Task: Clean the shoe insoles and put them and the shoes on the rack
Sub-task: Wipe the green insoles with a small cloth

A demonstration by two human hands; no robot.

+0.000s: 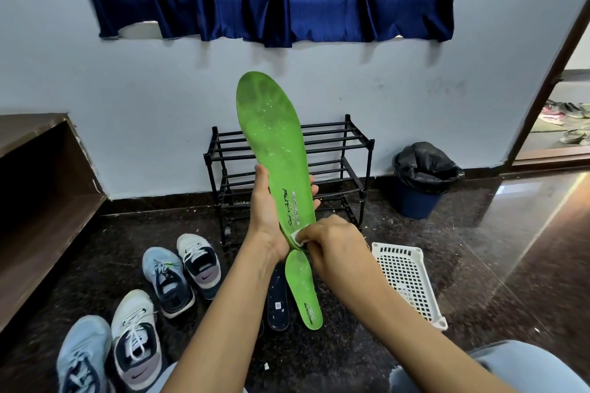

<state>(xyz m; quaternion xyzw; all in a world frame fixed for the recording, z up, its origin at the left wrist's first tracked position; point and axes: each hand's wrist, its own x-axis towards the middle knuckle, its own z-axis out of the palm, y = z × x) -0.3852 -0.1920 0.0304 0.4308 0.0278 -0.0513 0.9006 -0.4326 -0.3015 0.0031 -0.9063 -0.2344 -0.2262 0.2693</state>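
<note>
My left hand (271,210) grips a green insole (271,131) by its heel half and holds it upright, toe up, in front of the black shoe rack (354,153). My right hand (332,244) pinches a small white wipe (297,238) against the insole's heel end. A second green insole (303,290) and a dark insole (277,303) lie on the floor below my hands. Several sneakers stand at the left: a blue one (167,281), a white one (199,265), another white one (135,338) and another blue one (83,357).
A white perforated plastic basket (405,277) lies on the dark floor at the right. A blue bin with a black liner (421,179) stands by the wall. A wooden step (41,188) is at the left and a doorway with more footwear (568,124) at the right.
</note>
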